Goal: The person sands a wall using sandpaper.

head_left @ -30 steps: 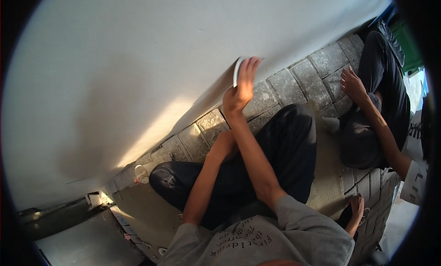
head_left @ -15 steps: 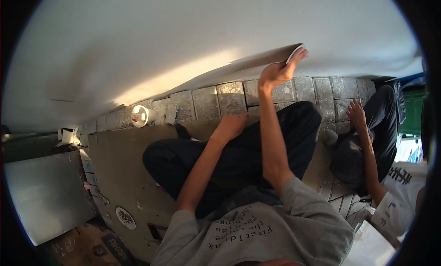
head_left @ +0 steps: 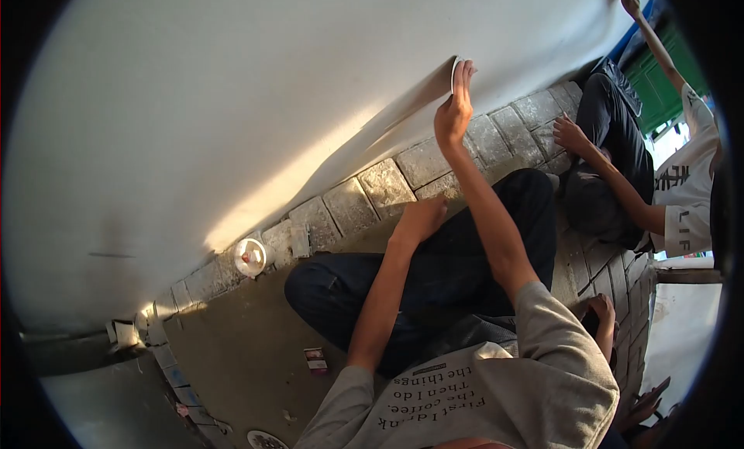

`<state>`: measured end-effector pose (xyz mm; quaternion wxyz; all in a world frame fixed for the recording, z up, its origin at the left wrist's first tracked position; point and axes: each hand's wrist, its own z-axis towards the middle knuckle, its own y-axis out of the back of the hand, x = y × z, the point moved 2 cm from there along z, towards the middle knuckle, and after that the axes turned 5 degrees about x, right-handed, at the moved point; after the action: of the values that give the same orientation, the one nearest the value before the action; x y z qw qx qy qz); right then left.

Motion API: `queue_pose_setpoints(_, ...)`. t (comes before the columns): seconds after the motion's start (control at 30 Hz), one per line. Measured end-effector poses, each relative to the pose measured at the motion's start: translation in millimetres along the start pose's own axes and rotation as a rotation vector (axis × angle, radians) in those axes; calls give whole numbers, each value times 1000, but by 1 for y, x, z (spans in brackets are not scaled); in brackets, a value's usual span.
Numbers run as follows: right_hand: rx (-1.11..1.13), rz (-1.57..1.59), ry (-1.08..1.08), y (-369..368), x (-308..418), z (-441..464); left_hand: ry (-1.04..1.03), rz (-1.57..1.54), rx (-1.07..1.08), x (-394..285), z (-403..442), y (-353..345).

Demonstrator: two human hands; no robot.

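Half make out a thin sheet (head_left: 453,76) at the wall (head_left: 310,84) — edge-on, clasped in the right hand (head_left: 454,112). Cannot tell the grip of the left hand (head_left: 422,219) — curled, hidden underneath. See a dish (head_left: 264,440) cut off below.

One head-worn view looks forward and down from close above the near grey shirt (head_left: 457,379) toward the far wall (head_left: 232,115).

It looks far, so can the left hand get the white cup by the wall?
Probably yes, by stretching: only a small grey piece lies between the left hand and the white cup, likely easy to pass over.
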<state>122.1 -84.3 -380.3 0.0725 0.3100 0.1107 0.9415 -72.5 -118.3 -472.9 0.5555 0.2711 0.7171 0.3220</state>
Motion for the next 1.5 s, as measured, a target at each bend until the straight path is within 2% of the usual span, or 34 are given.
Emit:
queue_pose_setpoints(0.03, 60, -17, 38, 5, -8, 5, -33, -37, -6, 1, 1, -2)
queue_pose_setpoints(0.13, -154, -77, -39, 9, -29, 49, -11, -8, -13, 6, 7, -6)
queue_pose_setpoints(0.17, -201, -76, -99, 8, -33, 62, 0, -20, -25, 10, 10, -11)
queue_pose_setpoints(0.27, -277, -62, -104, -6, -20, 59, 56, -25, -38, 21, 13, -19)
queue_pose_setpoints(0.4, -229, 5, 3, -28, 2, -4, 137, 94, 127, 25, 22, -24)
queue_pose_setpoints(0.43, -126, 6, 32, -27, -1, -17, 134, 134, 185, 28, 22, -30)
queue_pose_setpoints(0.47, -27, 5, 61, -28, -4, -23, 139, 142, 198, 26, 19, -29)
queue_pose_setpoints(0.5, -31, 3, 47, -28, -11, -18, 126, 107, 146, 21, 15, -24)
queue_pose_setpoints(0.53, -91, 7, 37, -25, -22, -6, 114, 69, 94, 17, 14, -19)
queue_pose_setpoints(0.73, -370, 92, -21, -11, -33, 68, 156, 61, 164, 14, 19, -19)
queue_pose_setpoints(0.83, -305, 100, -1, -27, -21, 36, 185, 70, 210, 15, 23, -20)
queue_pose_setpoints(0.93, -27, 83, 89, -26, -22, -16, 142, 49, 132, 21, 18, -21)
queue_pose_setpoints(1.1, -83, -7, 26, -8, -43, 31, 152, 26, 118, 20, 18, -24)
queue_pose_setpoints(1.2, -294, 61, -33, -6, -34, 58, 137, 34, 114, 19, 18, -20)
queue_pose_setpoints(1.33, -225, 85, 63, -31, -11, 16, 150, 42, 161, 18, 22, -19)
queue_pose_setpoints(1.43, -14, 74, 78, -29, 0, -19, 112, 9, 132, 26, 19, -25)
queue_pose_setpoints(1.5, -38, 64, 104, -24, -7, -5, 129, 3, 109, 17, 19, -15)
